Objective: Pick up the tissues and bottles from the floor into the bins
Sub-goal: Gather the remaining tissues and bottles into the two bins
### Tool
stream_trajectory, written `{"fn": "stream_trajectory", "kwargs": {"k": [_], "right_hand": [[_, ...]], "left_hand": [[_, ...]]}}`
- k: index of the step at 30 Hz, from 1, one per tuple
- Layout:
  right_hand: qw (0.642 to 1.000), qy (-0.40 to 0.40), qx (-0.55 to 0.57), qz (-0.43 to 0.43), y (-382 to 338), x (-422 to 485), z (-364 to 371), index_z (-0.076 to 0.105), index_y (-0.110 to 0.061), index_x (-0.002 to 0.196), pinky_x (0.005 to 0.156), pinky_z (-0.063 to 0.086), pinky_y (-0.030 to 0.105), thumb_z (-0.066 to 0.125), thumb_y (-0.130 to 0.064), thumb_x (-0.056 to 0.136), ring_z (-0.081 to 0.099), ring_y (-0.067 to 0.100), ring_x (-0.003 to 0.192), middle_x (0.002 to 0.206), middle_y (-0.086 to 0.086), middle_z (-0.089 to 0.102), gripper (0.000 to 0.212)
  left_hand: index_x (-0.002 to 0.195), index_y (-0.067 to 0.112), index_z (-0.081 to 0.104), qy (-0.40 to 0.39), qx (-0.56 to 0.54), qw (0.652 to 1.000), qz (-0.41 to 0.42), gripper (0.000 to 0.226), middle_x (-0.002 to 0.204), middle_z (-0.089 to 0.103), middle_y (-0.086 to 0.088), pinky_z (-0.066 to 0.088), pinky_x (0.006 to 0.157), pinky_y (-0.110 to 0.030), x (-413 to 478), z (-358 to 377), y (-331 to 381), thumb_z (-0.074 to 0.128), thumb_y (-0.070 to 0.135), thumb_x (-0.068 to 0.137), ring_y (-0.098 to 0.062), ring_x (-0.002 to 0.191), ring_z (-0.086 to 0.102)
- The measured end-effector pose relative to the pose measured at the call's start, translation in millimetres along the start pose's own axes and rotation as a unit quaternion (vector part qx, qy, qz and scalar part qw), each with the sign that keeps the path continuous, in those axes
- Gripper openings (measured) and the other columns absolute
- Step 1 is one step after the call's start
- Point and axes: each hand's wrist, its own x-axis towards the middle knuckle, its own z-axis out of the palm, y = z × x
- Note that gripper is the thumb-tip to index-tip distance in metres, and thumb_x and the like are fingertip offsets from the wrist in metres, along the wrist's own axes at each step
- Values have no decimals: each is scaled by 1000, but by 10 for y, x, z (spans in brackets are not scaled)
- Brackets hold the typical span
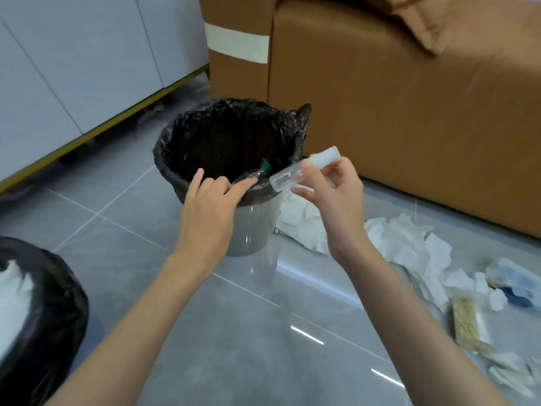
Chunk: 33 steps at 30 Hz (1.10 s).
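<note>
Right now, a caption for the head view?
Right hand holds a clear bottle by the black-lined bin; left hand at its rim.

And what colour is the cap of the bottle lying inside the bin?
Green; the cap shows best in the head view.

Two bins: the far bin [175, 133] and the near bin [58, 288]. Two bottles: a clear bottle [292, 174] and a green-capped bottle [251, 174]. Two hands: left hand [205, 212], right hand [336, 197]. One heap of tissues [404, 244], its sheets too tangled to count.

One wide-angle camera worn on the head, faced forward and down at the tiled floor [263, 332], close above outstretched arms [164, 288], bin [254, 232] at centre, sofa [409, 112] beyond
</note>
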Motion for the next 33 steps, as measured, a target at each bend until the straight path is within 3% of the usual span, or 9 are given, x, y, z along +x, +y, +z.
{"fn": "stream_trajectory", "kwargs": {"k": [2, 5, 8, 11, 13, 19, 24, 33], "right_hand": [[1000, -16, -19, -19, -54, 47, 122, 58, -6, 100, 79, 59, 34, 64, -16, 89, 65, 7, 81, 96, 10, 63, 16], [988, -31, -126, -79, -44, 105, 283, 62, -17, 97, 79, 55, 27, 64, -20, 87, 65, 2, 85, 92, -9, 68, 11], [934, -57, -314, -164, 66, 141, 334, 62, -22, 96, 82, 48, 29, 62, -25, 87, 60, 7, 91, 91, -13, 67, 9], [878, -69, -435, -187, 186, 134, 369, 60, -27, 94, 88, 36, 31, 59, -30, 88, 47, 9, 95, 93, -12, 65, 7], [874, -77, -439, -194, 231, 119, 394, 61, -28, 93, 92, 36, 34, 58, -28, 89, 45, 7, 101, 96, -16, 64, 5], [873, -104, -425, -216, 226, 64, 493, 64, -24, 117, 91, 47, 35, 58, -23, 91, 46, 6, 113, 102, -13, 65, 27], [871, -138, -439, -175, 239, -25, 428, 61, -24, 119, 81, 37, 17, 54, -23, 94, 48, 6, 109, 111, -12, 63, 26], [861, -214, -428, -172, 59, -324, 416, 60, -26, 119, 92, 32, 14, 54, -22, 94, 47, 6, 118, 121, -12, 59, 26]], "left_hand": [[124, 21, 60, 10, -16, 1000, 14, 56, 75, 44, 0, 34, 106, -41, -72, -30, -37, 66, -8, 77, -22, 74, 45], [119, 20, 63, 11, -11, 1000, 18, 60, 75, 43, 1, 41, 90, -37, -254, -128, -107, 70, -12, 69, -21, 71, 42], [118, 22, 62, -5, -10, 1000, 11, 65, 78, 46, 0, 34, 84, -31, -399, -237, -178, 69, -14, 65, -23, 72, 43], [120, 23, 61, -19, 1, 1000, -10, 73, 80, 47, 0, 31, 83, -29, -502, -316, -253, 68, -17, 59, -23, 74, 46], [121, 24, 61, -23, 7, 999, -29, 73, 81, 47, 0, 31, 83, -29, -548, -357, -281, 66, -17, 61, -24, 76, 48], [122, 21, 61, -22, 13, 999, -40, 72, 82, 46, -1, 29, 80, -30, -637, -423, -325, 62, -18, 61, -22, 75, 45], [110, 21, 65, -17, 1, 999, -27, 68, 79, 45, 0, 29, 79, -29, -658, -441, -321, 66, -19, 55, -22, 72, 44], [110, 20, 65, -40, 11, 998, -43, 71, 78, 44, 0, 34, 75, -30, -891, -611, -355, 66, -19, 50, -22, 70, 43]]}}
